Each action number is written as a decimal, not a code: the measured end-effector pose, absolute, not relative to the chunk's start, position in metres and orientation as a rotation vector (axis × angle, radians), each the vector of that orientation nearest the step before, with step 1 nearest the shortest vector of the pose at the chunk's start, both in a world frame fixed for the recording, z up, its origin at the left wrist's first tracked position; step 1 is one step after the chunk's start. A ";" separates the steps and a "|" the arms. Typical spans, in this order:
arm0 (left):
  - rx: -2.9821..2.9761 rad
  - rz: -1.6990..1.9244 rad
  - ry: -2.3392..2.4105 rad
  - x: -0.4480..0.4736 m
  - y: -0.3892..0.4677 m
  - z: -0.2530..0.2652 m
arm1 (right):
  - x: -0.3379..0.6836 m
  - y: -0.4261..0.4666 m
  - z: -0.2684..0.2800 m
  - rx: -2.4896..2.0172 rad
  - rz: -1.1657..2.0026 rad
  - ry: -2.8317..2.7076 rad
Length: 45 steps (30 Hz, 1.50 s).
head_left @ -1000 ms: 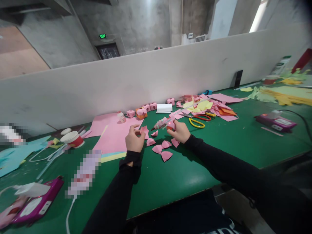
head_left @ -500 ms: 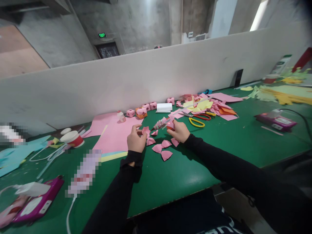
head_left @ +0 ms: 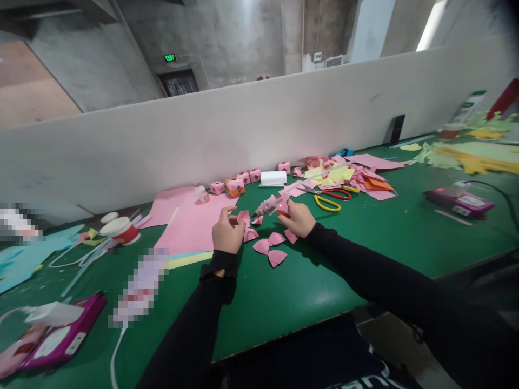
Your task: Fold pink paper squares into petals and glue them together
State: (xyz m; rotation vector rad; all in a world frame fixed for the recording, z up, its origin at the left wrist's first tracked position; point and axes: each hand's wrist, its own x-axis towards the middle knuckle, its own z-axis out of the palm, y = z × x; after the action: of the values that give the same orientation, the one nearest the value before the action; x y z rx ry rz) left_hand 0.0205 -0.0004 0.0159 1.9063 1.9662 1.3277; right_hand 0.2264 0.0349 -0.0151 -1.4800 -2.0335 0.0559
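Observation:
My left hand (head_left: 228, 231) is closed on a small folded pink paper piece (head_left: 244, 217), pinched by the fingertips. In my right hand (head_left: 299, 219) is a pink hot glue gun (head_left: 271, 204), its nozzle pointing left at that piece; a clear glue stick (head_left: 320, 174) juts out behind it. A small red light glows on the gun. Several cut pink paper pieces (head_left: 277, 258) lie on the table just below and between my hands. Whether the nozzle touches the paper I cannot tell.
Pink sheets (head_left: 194, 224) lie left on the green table (head_left: 292, 302). Scissors (head_left: 327, 203) and a heap of paper scraps (head_left: 336, 175) are beyond my right hand. Folded pink paper cubes (head_left: 217, 187) line the white partition (head_left: 227, 135). A paper cup (head_left: 120, 230) stands left.
Almost nothing differs. Both hands, the glue gun and the pinched paper piece stay in nearly the same place, with only a very slight shift of my left hand.

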 end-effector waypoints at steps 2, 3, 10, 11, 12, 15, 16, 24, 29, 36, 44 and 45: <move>1.908 1.327 1.966 0.021 -0.001 0.016 | 0.226 0.034 -0.015 -1.485 0.047 -2.041; 1.908 1.326 1.967 0.021 -0.001 0.016 | 0.226 0.034 -0.015 -1.488 0.044 -2.045; 1.911 1.326 1.959 0.020 0.000 0.015 | 0.226 0.033 -0.013 -1.515 0.024 -2.055; 1.910 1.325 1.958 0.020 0.000 0.015 | 0.226 0.033 -0.013 -1.515 0.023 -2.057; 1.909 1.326 1.958 0.020 0.000 0.015 | 0.226 0.033 -0.013 -1.516 0.023 -2.060; 1.910 1.325 1.957 0.020 0.000 0.015 | 0.226 0.033 -0.013 -1.514 0.027 -2.070; 1.910 1.323 1.958 0.020 0.000 0.015 | 0.226 0.033 -0.013 -1.511 0.029 -2.072; 1.908 1.317 1.972 0.020 -0.001 0.017 | 0.226 0.032 -0.011 -1.507 0.045 -2.074; 1.902 1.307 1.975 0.021 -0.001 0.017 | 0.225 0.031 -0.010 -1.530 0.040 -2.073; 1.899 1.318 1.964 0.020 -0.001 0.016 | 0.226 0.031 -0.012 -1.522 0.027 -2.078; 1.904 1.313 1.971 0.020 -0.001 0.017 | 0.226 0.032 -0.013 -1.515 0.017 -2.073; 1.902 1.311 1.972 0.020 -0.001 0.017 | 0.226 0.032 -0.013 -1.520 0.015 -2.073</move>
State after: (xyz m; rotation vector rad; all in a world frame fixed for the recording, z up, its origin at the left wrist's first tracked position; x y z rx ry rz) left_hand 0.0204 -0.0011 0.0172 1.9023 1.9716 1.3112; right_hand 0.2260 0.0324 -0.0132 -1.5197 -2.0731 0.0145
